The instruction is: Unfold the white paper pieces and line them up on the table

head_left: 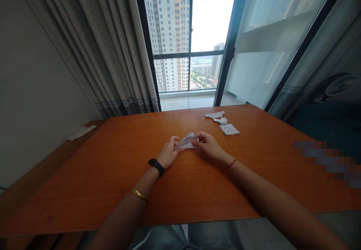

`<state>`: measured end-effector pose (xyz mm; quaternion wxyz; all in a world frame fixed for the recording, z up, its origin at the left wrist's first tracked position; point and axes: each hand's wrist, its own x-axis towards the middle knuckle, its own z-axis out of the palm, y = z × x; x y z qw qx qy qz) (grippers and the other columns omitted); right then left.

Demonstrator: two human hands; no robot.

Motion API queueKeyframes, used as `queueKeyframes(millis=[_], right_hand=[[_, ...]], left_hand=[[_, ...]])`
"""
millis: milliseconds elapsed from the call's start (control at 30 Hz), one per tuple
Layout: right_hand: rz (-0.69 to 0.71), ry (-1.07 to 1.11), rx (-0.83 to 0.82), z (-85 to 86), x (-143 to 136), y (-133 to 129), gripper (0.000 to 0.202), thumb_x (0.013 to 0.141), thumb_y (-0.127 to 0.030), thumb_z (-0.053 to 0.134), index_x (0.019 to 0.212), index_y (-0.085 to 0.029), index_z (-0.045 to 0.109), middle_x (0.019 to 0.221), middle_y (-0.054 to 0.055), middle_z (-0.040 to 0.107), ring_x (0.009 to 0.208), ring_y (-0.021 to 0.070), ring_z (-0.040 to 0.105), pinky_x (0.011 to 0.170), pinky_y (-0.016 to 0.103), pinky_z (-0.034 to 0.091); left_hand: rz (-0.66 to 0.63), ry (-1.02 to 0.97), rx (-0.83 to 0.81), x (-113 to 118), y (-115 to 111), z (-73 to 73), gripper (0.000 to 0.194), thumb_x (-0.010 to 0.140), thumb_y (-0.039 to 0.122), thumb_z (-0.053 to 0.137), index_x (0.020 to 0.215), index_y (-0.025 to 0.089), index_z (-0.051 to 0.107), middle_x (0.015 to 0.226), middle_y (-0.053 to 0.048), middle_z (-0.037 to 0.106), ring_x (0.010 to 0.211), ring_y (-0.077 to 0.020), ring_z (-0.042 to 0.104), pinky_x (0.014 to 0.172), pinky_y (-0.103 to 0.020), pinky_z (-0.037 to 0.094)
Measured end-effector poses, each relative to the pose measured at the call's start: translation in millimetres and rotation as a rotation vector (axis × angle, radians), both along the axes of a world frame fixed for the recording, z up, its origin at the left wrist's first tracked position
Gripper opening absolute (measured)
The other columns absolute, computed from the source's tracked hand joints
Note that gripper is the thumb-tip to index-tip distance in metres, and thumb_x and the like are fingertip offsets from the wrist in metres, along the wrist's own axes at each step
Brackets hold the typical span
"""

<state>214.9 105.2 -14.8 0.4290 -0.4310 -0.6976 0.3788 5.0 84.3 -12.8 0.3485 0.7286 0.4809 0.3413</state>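
Observation:
A white sheet of folded paper (186, 142) is held between my two hands, just above the middle of the wooden table (118, 175). My left hand (168, 153) pinches its left end. At the right end, the fingers of my right hand (208, 147) are closed on the paper, hiding that edge. Part of the paper stands up in a raised fold. Beyond my right hand lie a folded paper square (229, 129) with crossing creases and some loose paper pieces (220, 118).
A flat white paper item (81, 132) rests on a ledge at the far left. Behind the table are a grey curtain (118, 54) and a window (188, 43). A fan (342, 85) stands at the right. A blurred patch (324, 159) covers the table's right side.

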Motion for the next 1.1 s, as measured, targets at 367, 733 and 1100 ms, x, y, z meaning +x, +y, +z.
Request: queueKeyframes(millis=[367, 733, 1100], right_hand=[[-0.073, -0.304, 0.172, -19.9, -3, 1, 0.038, 0.078, -0.026, 0.064, 0.113, -0.018, 0.048, 0.088, 0.002, 0.061, 0.073, 0.0149, 0.055, 0.068, 0.027, 0.042], [-0.107, -0.473, 0.206, -11.8, -9, 0, 0.012, 0.082, -0.026, 0.059, 0.074, -0.018, 0.062, 0.072, 0.003, 0.062, 0.068, 0.0168, 0.051, 0.063, 0.027, 0.036], [-0.057, -0.267, 0.167, -15.6, -17, -5, 0.015, 0.082, -0.03, 0.061, 0.087, -0.018, 0.053, 0.082, 0.002, 0.059, 0.074, 0.017, 0.052, 0.068, 0.03, 0.04]], left_hand=[[0.167, 0.571, 0.245, 3, -8, -3.5, 0.033, 0.092, 0.025, 0.045, 0.124, 0.025, 0.052, 0.121, -0.009, 0.056, 0.109, -0.028, 0.045, 0.094, -0.044, 0.029], [0.179, 0.515, 0.238, -4, -1, -5.2, 0.02, 0.088, 0.024, 0.052, 0.106, 0.025, 0.063, 0.106, -0.008, 0.059, 0.102, -0.0268, 0.05, 0.09, -0.041, 0.033], [-0.019, 0.34, 0.221, 2, 4, -14.0, 0.014, 0.085, 0.019, 0.054, 0.093, 0.019, 0.065, 0.093, -0.007, 0.055, 0.087, -0.021, 0.055, 0.082, -0.031, 0.043]])
